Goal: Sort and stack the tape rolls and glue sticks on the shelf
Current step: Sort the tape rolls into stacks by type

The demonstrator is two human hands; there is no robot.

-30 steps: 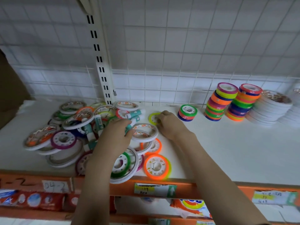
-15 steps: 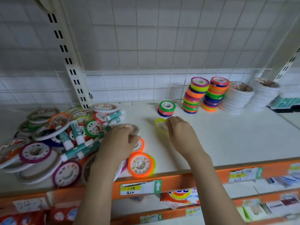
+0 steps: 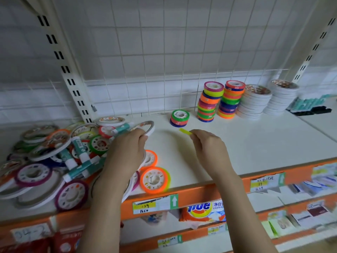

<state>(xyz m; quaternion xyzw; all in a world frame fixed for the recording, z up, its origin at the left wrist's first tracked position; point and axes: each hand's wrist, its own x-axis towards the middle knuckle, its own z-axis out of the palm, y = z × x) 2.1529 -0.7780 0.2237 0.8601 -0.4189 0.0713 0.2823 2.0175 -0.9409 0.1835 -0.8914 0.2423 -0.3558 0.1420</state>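
Many loose tape rolls [image 3: 34,175] and teal-capped glue sticks [image 3: 80,148] heaped on white shelf [image 3: 255,143], left end; left hand [image 3: 125,154] above heap, fingers curled round wide white roll [image 3: 147,126], lifted, tilted; right hand [image 3: 209,148] pinching thin yellow roll [image 3: 185,131] edge-on; short three-roll stack [image 3: 179,118] behind; tall sorted stacks [image 3: 220,101] far right

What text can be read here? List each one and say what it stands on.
"139" and "1650", handwritten: yellow price tag on the orange shelf edge.
Part of a brand, "...ide": detergent packet below, beside Chinese characters.
"39": second price tag; its other lines are unclear.
Tape roll prints and lower labels: too blurred.
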